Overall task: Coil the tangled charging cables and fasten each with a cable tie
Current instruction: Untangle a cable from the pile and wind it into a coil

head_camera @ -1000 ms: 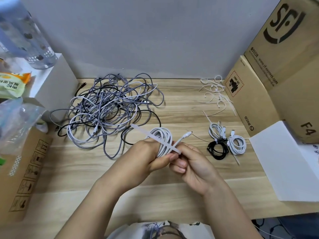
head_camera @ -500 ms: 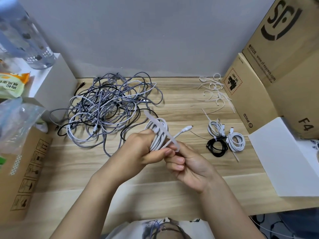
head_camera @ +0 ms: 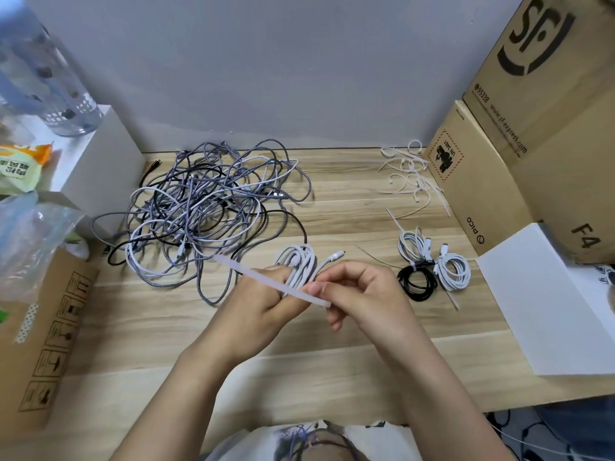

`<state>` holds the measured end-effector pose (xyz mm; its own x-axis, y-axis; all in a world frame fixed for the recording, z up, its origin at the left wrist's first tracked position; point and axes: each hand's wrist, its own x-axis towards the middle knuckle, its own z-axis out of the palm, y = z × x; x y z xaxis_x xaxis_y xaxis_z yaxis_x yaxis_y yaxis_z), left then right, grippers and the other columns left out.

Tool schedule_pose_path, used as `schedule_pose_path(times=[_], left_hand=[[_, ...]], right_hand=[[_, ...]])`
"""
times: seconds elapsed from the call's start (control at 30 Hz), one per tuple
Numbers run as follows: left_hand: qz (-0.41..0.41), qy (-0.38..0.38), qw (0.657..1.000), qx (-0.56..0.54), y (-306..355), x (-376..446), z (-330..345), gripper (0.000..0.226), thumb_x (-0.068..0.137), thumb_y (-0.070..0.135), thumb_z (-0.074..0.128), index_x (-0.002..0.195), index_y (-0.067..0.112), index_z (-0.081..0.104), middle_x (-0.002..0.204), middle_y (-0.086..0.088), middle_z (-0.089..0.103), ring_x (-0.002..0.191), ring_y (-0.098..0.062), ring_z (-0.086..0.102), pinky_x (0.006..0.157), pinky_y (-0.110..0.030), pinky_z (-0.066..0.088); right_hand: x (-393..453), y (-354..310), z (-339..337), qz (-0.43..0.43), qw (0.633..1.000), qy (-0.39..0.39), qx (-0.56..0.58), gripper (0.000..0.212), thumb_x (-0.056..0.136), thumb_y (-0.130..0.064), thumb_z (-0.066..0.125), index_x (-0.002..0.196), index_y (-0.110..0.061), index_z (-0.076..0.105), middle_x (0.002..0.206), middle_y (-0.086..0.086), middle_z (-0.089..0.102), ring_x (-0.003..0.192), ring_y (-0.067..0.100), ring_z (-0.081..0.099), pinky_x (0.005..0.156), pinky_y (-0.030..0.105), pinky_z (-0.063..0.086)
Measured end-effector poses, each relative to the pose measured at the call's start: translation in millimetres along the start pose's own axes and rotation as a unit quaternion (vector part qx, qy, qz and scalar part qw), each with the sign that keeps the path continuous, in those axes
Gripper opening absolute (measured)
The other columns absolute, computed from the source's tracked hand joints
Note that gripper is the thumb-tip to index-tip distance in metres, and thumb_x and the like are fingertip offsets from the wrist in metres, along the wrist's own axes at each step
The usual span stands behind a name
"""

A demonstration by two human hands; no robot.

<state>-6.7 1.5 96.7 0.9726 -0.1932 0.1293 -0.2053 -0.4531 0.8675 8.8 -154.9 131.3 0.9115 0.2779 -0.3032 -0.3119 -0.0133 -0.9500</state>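
My left hand (head_camera: 256,304) grips a coiled white cable (head_camera: 298,262) above the middle of the wooden table; the cable's plug (head_camera: 336,255) sticks out to the right. My right hand (head_camera: 362,294) pinches a white cable tie (head_camera: 266,281) that lies slanted across the left fingers and the coil. A big tangle of grey, white and black cables (head_camera: 206,207) lies at the back left. Three tied coils rest at the right: two white (head_camera: 416,246) (head_camera: 452,271) and one black (head_camera: 417,282). Loose cable ties (head_camera: 407,176) lie at the back right.
Cardboard boxes (head_camera: 519,144) stand along the right side, with a white box (head_camera: 545,301) in front of them. At the left are a white shelf (head_camera: 100,154), a clear bottle (head_camera: 43,81), plastic bags and a brown carton (head_camera: 43,337). A wall closes the back.
The cable tie has swung from pointing up over the coil to lying slanted across my left fingers. My right hand has shifted its pinch along the tie, toward its right end.
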Motion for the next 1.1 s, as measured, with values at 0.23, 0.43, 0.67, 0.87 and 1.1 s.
schedule_pose_path(times=[0.23,0.43,0.67,0.87,1.1], left_hand=[[-0.027,0.005,0.999,-0.016,4.1,-1.4,1.5,0.039,0.076,0.054,0.044,0.05,0.025,0.044,0.047,0.009,0.033,0.047,-0.004,0.028,0.048,-0.021,0.024],[-0.065,0.018,0.988,-0.141,9.6,1.6,-0.8,0.03,0.077,0.055,0.048,0.058,0.036,0.061,0.048,0.0,0.039,0.048,-0.007,0.029,0.048,-0.022,0.025],[-0.101,0.062,0.958,-0.26,10.4,3.7,6.8,0.035,0.071,0.05,0.055,0.066,0.017,0.064,0.056,0.004,0.035,0.053,-0.01,0.029,0.049,-0.018,0.026],[-0.108,0.128,0.936,-0.31,14.1,5.4,15.3,0.053,0.069,0.048,0.056,0.067,-0.004,0.044,0.056,0.0,0.039,0.053,-0.013,0.032,0.054,-0.024,0.032],[-0.136,0.135,0.946,-0.261,12.0,5.8,14.9,0.043,0.071,0.052,0.058,0.06,0.012,0.047,0.056,-0.003,0.04,0.057,-0.017,0.033,0.061,-0.034,0.031]], right_hand=[[-10.3,-5.6,1.3,-0.226,0.966,-0.042,-0.114,0.021,0.078,-0.043,0.063,0.065,-0.026,0.064,0.073,-0.007,0.061,0.074,0.01,0.057,0.073,0.025,0.044],[-14.2,-2.4,13.5,-0.17,0.97,-0.081,0.15,0.03,0.077,-0.052,0.063,0.061,-0.027,0.059,0.057,-0.011,0.05,0.051,0.007,0.042,0.063,0.019,0.037],[-11.0,-5.5,13.8,-0.141,0.955,-0.063,0.254,0.029,0.078,-0.035,0.062,0.054,-0.023,0.052,0.047,-0.011,0.045,0.044,0.01,0.035,0.071,0.03,0.034],[-14.0,-6.7,19.6,-0.133,0.971,0.011,0.2,0.029,0.067,-0.031,0.059,0.042,-0.023,0.048,0.041,-0.008,0.045,0.048,0.017,0.041,0.066,0.026,0.041],[-17.1,-7.9,19.2,-0.118,0.968,0.037,0.22,0.029,0.065,-0.03,0.061,0.043,-0.023,0.044,0.038,-0.007,0.032,0.037,0.006,0.043,0.066,0.034,0.036]])
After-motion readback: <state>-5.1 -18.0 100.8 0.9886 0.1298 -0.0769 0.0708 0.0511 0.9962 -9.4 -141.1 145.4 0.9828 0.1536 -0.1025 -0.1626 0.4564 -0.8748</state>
